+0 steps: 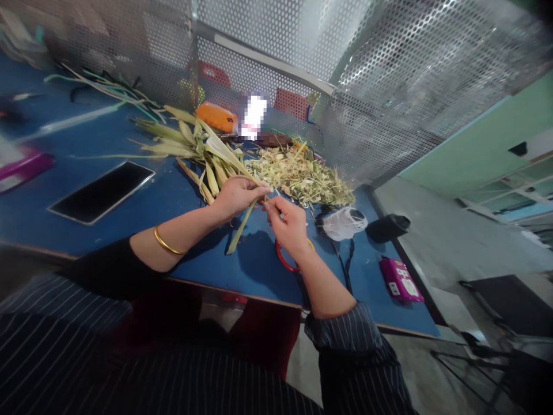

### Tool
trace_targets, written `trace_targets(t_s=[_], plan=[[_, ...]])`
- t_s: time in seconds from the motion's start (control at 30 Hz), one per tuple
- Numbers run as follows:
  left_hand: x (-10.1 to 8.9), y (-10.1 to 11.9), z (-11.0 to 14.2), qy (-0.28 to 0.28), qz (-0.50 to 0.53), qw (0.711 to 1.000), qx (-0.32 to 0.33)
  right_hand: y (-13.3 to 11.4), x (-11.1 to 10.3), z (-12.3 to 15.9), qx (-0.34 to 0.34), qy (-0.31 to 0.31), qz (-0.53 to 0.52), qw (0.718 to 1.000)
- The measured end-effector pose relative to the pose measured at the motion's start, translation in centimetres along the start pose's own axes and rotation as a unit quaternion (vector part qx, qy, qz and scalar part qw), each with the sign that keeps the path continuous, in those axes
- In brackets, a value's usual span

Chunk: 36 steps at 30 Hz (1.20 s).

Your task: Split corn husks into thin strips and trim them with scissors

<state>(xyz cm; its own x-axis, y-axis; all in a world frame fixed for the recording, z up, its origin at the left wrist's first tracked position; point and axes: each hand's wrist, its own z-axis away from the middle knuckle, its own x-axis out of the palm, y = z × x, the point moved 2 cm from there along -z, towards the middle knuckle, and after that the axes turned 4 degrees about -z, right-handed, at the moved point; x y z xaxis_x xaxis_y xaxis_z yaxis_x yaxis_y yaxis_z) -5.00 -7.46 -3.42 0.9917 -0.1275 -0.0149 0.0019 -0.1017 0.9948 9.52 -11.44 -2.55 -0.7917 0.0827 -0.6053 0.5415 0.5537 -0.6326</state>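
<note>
My left hand (237,197) pinches a pale green corn husk strip (242,230), whose loose end hangs down toward the table's front edge. Close beside it, my right hand (288,222) is closed with fingertips pressed together at the same strip; the exact grip is partly hidden by the fingers. Beyond my left hand lies a bundle of long corn husks (211,155). A heap of shredded husk scraps (302,173) spreads behind my right hand. A red ring (283,258) shows at my right wrist, perhaps a bangle.
On the blue table (207,259) lie a dark-screened phone (103,193) to the left, a white thread cone (343,223), a black thread cone (387,227) and a purple packet (401,280) to the right. An orange pouch (216,117) sits before the perforated metal screen (268,46).
</note>
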Motion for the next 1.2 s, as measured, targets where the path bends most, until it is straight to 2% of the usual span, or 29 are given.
trace_targets(t_s=[0.1,0.17,0.3,0.33,0.37,0.43,0.53,0.63,0.73,0.9,1.07,1.13,1.2], plan=[[-0.2,-0.3,0.0,-0.007,-0.02,0.999,-0.027,-0.2,0.3,0.1,-0.006,-0.037,-0.044,0.998],[-0.4,0.0,0.1,-0.018,-0.004,0.999,-0.051,-0.1,0.0,0.1,0.006,-0.021,-0.062,0.998],[-0.4,0.8,0.5,-0.072,-0.02,0.995,-0.062,0.1,-2.0,-0.4,-0.001,0.154,-0.021,0.988],[-0.3,0.9,0.6,-0.098,-0.037,0.993,-0.06,0.2,-2.3,-0.6,-0.01,0.171,-0.005,0.985],[-0.2,1.0,0.8,-0.128,-0.057,0.988,-0.059,0.2,-2.5,-0.8,-0.019,0.161,0.002,0.987],[0.2,1.1,1.3,-0.183,-0.095,0.977,-0.059,0.5,-2.3,-1.2,-0.02,0.095,-0.019,0.995],[0.6,1.2,1.8,-0.231,-0.109,0.964,-0.07,1.1,-1.5,-1.5,0.044,0.012,-0.119,0.992],[0.8,1.2,2.2,-0.234,-0.069,0.966,-0.087,1.6,-0.9,-1.3,0.116,0.024,-0.197,0.973],[0.9,1.2,2.3,-0.245,-0.046,0.963,-0.101,1.7,-0.6,-1.1,0.13,0.065,-0.204,0.968],[0.7,1.1,2.3,-0.267,-0.049,0.959,-0.088,1.8,-0.4,-0.9,0.085,0.106,-0.154,0.979],[0.8,1.1,2.4,-0.286,-0.074,0.949,-0.11,1.3,-0.2,-0.7,0.008,0.118,-0.1,0.988],[0.8,1.1,2.3,-0.276,-0.072,0.952,-0.114,1.0,-0.6,-0.8,-0.019,0.114,-0.062,0.991],[0.7,1.1,2.0,-0.241,-0.047,0.962,-0.117,0.6,-1.5,-0.8,-0.045,0.136,-0.001,0.99]])
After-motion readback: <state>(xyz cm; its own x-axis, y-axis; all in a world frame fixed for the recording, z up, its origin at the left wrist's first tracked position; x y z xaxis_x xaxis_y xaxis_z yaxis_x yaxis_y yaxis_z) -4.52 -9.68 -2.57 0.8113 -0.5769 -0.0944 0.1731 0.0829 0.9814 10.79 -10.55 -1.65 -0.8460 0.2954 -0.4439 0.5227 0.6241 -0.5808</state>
